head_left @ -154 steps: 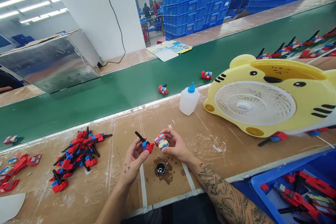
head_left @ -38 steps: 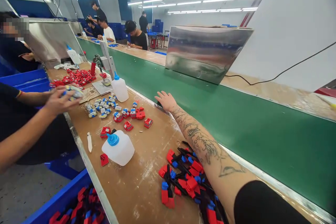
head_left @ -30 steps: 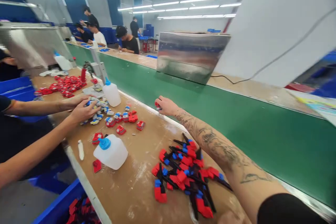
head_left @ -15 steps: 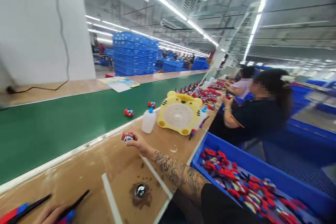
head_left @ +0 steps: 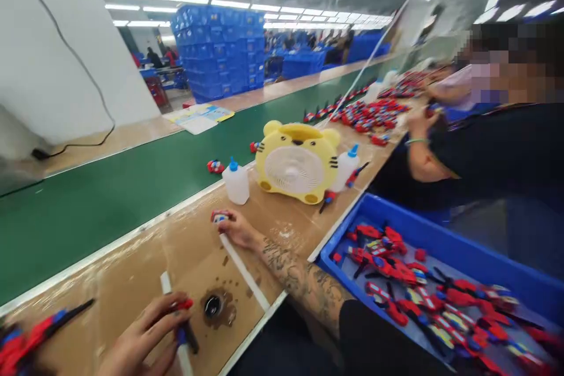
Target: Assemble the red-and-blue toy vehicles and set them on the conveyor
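Observation:
My right hand (head_left: 238,228) is closed around a small red, white and blue toy part (head_left: 219,217), held above the brown tabletop (head_left: 132,282). Closer to me, my left hand (head_left: 143,335) pinches a red and blue toy part with a black rod (head_left: 190,338). Its rod points down towards the table's front edge. Between the hands and the edge lies a small dark cup of liquid (head_left: 212,306), with wet spots around it. At the lower left rests another red and blue toy part with a black rod (head_left: 39,335), blurred.
A yellow animal-faced fan (head_left: 295,163) stands between two white squeeze bottles with blue caps (head_left: 237,183). Beyond runs a green conveyor belt (head_left: 110,164). A blue bin (head_left: 348,252) of toy parts sits at right. Co-workers (head_left: 493,141) sit farther along, near piled red parts.
My left hand has come up and right from the lower left edge, bringing a toy part towards the cup. My right hand still holds its part. The camera view has tilted.

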A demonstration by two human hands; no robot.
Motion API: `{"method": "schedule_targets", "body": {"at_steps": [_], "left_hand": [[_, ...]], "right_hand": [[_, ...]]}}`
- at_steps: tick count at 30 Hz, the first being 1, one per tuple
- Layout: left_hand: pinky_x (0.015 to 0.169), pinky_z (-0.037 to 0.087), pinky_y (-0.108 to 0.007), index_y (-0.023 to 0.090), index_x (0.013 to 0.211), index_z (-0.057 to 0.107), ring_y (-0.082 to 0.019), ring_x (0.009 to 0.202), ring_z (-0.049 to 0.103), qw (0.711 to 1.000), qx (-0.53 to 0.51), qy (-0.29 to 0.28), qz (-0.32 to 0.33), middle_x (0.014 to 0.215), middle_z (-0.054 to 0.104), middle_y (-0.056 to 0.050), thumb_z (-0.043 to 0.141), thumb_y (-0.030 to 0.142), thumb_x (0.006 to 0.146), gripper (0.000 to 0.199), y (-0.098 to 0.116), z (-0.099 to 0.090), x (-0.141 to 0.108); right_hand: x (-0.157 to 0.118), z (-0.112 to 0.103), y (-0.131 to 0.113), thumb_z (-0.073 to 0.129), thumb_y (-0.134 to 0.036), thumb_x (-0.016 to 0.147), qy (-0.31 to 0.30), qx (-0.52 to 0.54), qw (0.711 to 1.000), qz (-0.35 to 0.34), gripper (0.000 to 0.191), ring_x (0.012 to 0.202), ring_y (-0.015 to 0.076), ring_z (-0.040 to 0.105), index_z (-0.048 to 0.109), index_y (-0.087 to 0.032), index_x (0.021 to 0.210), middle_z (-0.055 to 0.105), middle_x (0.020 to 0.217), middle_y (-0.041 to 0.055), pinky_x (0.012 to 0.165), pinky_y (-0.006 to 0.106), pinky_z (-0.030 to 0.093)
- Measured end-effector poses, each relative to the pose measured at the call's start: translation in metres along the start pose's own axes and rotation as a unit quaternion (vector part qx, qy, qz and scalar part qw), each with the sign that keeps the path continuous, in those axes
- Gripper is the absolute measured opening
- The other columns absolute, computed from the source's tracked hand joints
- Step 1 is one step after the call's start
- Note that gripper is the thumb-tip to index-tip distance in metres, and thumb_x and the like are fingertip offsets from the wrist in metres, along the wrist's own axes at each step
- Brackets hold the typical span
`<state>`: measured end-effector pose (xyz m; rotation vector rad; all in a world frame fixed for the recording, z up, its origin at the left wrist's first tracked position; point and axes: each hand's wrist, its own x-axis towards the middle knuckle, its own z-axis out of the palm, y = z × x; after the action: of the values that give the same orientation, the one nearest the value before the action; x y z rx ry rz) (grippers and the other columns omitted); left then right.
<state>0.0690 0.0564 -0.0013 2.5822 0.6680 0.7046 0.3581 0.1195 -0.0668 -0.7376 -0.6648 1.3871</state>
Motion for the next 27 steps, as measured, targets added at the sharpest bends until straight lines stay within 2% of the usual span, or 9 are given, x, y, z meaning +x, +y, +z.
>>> {"method": "schedule_targets", "body": {"at_steps": [3,5,9,14,20,23,25,27], "left_hand": [[0.097,0.053,-0.027,0.032,0.123,0.063,-0.020,0.121,0.061,0.988,0.061,-0.125,0.061,0.134,0.060,-0.008,0.048,0.014,0.092,0.039,0.024,-0.009,0.012],[0.102,0.050,-0.032,0.030,0.124,0.061,-0.022,0.126,0.055,0.975,0.109,-0.178,0.081,0.137,0.056,-0.010,0.045,0.009,0.093,0.041,0.032,-0.010,0.017],[0.104,0.048,-0.042,0.027,0.126,0.059,-0.027,0.131,0.047,0.949,0.163,-0.252,0.092,0.140,0.051,-0.011,0.042,0.001,0.089,0.048,0.038,-0.007,0.024],[0.101,0.050,-0.044,0.025,0.124,0.060,-0.028,0.126,0.047,0.934,0.155,-0.304,0.108,0.137,0.052,-0.010,0.041,0.000,0.086,0.049,0.040,0.003,0.037],[0.098,0.051,-0.043,0.026,0.123,0.061,-0.027,0.121,0.051,0.940,0.127,-0.302,0.098,0.132,0.056,-0.009,0.043,0.002,0.086,0.048,0.045,0.006,0.049],[0.102,0.048,-0.043,0.027,0.124,0.060,-0.027,0.124,0.050,0.956,0.064,-0.282,0.054,0.133,0.055,-0.010,0.043,0.003,0.088,0.046,0.041,0.001,0.044],[0.103,0.046,-0.042,0.027,0.123,0.060,-0.025,0.124,0.050,0.971,-0.016,-0.237,-0.006,0.133,0.055,-0.011,0.046,0.006,0.090,0.041,0.034,0.002,0.037],[0.102,0.046,-0.039,0.026,0.121,0.060,-0.024,0.121,0.054,0.977,-0.119,-0.156,-0.086,0.130,0.057,-0.011,0.053,0.012,0.092,0.033,0.022,0.007,0.029]], "right_hand": [[0.000,-0.008,0.006,0.093,-0.032,0.045,-0.014,0.032,0.999,0.007,0.055,0.066,0.0097,0.055,0.066,-0.019,0.090,0.067,0.082,-0.0029,0.062,0.022,0.043],[0.001,-0.011,0.009,0.093,-0.026,0.048,-0.030,0.045,0.998,0.015,0.051,0.070,0.0104,0.058,0.067,-0.018,0.092,0.068,0.082,-0.0021,0.065,0.021,0.044],[-0.001,-0.010,0.008,0.090,-0.021,0.055,-0.062,0.015,0.998,0.004,0.045,0.082,0.0125,0.062,0.068,-0.016,0.094,0.071,0.088,-0.0002,0.078,0.024,0.046],[-0.002,-0.008,0.004,0.087,-0.028,0.059,-0.071,-0.036,0.997,-0.005,0.046,0.085,0.0145,0.064,0.065,-0.017,0.098,0.070,0.091,0.0002,0.084,0.028,0.048],[-0.002,-0.010,0.005,0.086,-0.030,0.061,-0.087,-0.073,0.994,-0.009,0.047,0.084,0.0141,0.063,0.063,-0.017,0.099,0.068,0.091,0.0002,0.081,0.027,0.047],[-0.006,-0.008,0.003,0.087,-0.030,0.060,-0.095,-0.094,0.991,-0.014,0.049,0.082,0.0136,0.062,0.063,-0.017,0.101,0.068,0.091,0.0002,0.078,0.026,0.047],[-0.011,-0.005,0.000,0.088,-0.029,0.059,-0.113,-0.103,0.988,-0.009,0.052,0.082,0.0143,0.063,0.062,-0.017,0.102,0.067,0.091,0.0004,0.077,0.027,0.048],[-0.017,-0.001,0.000,0.090,-0.028,0.057,-0.147,-0.100,0.984,0.004,0.055,0.085,0.0160,0.064,0.062,-0.017,0.102,0.068,0.094,0.0014,0.079,0.029,0.050]]}}
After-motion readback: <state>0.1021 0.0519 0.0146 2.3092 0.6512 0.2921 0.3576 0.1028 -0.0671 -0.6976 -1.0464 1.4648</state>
